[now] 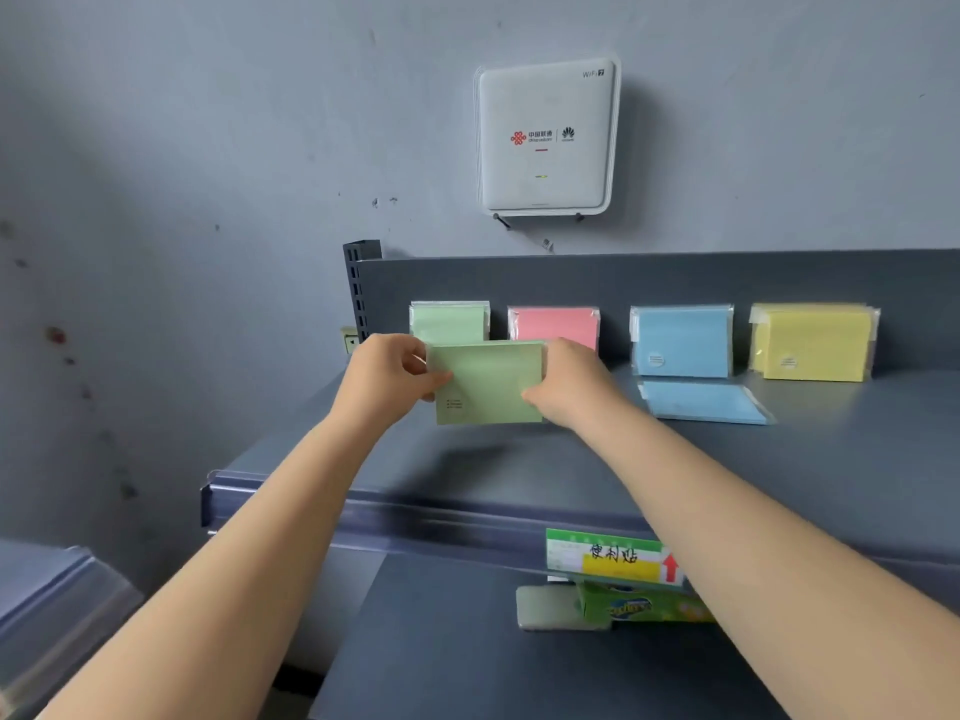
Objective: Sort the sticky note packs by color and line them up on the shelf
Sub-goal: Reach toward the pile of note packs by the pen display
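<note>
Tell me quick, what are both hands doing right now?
Left hand: holding the left edge of the green pack.
Right hand: holding the right edge of the same green pack.

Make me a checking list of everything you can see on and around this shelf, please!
Surface: dark grey metal shelf, with a green and yellow paper price label clipped on its front rail.
Job's things: green pack standing at the back, pink pack standing beside it, blue pack standing upright, thick yellow pack standing at the right, second blue pack lying flat in front of the upright blue one.
Clutter: green printed box on the lower shelf.
Grippers: left hand and right hand hold a green sticky note pack by its side edges, above the shelf.
Cables: nothing seen.
Surroundings: white square WiFi router on the grey wall.
</note>
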Demonstrator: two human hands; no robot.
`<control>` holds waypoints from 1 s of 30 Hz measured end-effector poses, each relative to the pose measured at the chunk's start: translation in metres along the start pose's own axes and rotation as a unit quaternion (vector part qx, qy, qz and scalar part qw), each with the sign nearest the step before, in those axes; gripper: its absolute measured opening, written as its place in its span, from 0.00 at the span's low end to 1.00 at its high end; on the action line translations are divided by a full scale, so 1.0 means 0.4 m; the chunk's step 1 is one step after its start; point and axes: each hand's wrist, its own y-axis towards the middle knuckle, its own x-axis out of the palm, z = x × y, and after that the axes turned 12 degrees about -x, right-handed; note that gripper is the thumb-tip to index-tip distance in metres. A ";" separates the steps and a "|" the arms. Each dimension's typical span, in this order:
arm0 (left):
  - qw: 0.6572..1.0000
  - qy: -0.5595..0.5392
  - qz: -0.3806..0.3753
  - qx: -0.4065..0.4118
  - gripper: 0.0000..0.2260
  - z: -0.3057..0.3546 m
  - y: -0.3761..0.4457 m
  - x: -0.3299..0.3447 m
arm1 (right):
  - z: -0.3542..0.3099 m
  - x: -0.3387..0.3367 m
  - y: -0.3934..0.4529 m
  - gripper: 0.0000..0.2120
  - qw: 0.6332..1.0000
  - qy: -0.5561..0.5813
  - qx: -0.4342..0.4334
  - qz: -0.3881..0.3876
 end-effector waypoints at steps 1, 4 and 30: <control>1.000 0.005 -0.007 -0.002 0.04 -0.007 0.033 -0.008 | -0.005 0.013 0.031 0.10 1.000 -0.009 0.002 -0.001; 1.000 0.022 -0.022 -0.002 0.02 -0.023 0.126 -0.027 | -0.022 0.044 0.111 0.04 0.999 -0.043 0.011 0.001; 0.943 0.332 -0.012 0.003 0.11 -0.110 0.445 0.003 | -0.019 0.139 0.371 0.13 0.980 -0.191 0.030 -0.048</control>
